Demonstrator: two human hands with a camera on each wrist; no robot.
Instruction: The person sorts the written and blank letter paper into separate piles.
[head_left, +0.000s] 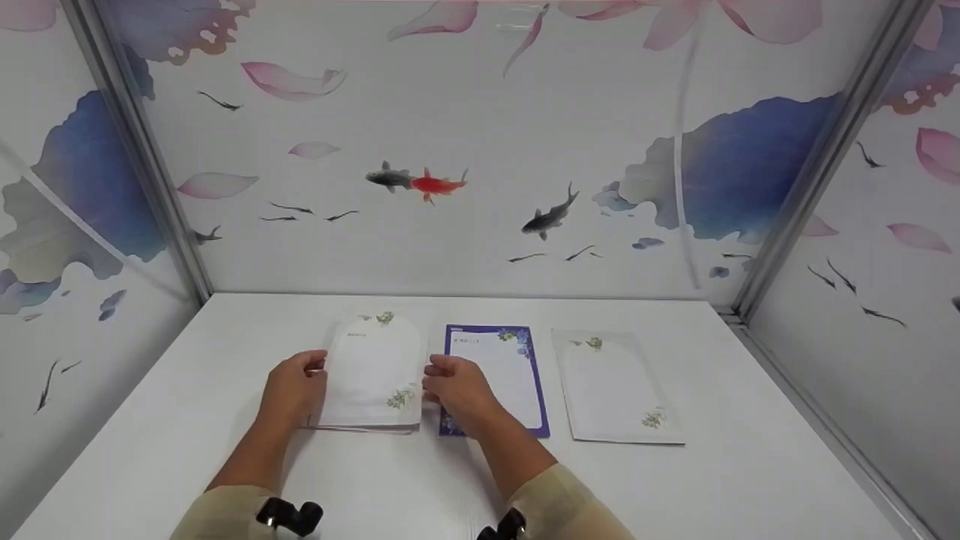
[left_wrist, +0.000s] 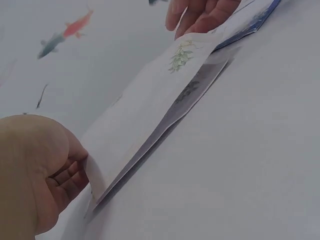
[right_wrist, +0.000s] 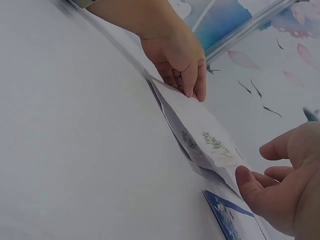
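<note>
White letter paper with green leaf prints (head_left: 375, 375) lies between my two hands at the left of the table. Its top sheet bows up from the paper beneath, leaving a gap along the near edge in both wrist views. My left hand (head_left: 294, 390) grips the left edge, fingers curled against it. At the opposite edge is my right hand (head_left: 461, 390), thumb and fingers (right_wrist: 277, 150) loosely bent and apart, close to the sheet's corner; whether they touch it is hard to tell. Under the right hand lies a purple-bordered notepad (head_left: 510, 382), partly covered by it.
A second leaf-printed pad (head_left: 615, 390) lies flat to the right of the purple one. The white table (head_left: 360, 487) meets printed panels (head_left: 465, 255) at the back and sides, joined by metal corner posts (head_left: 142, 150).
</note>
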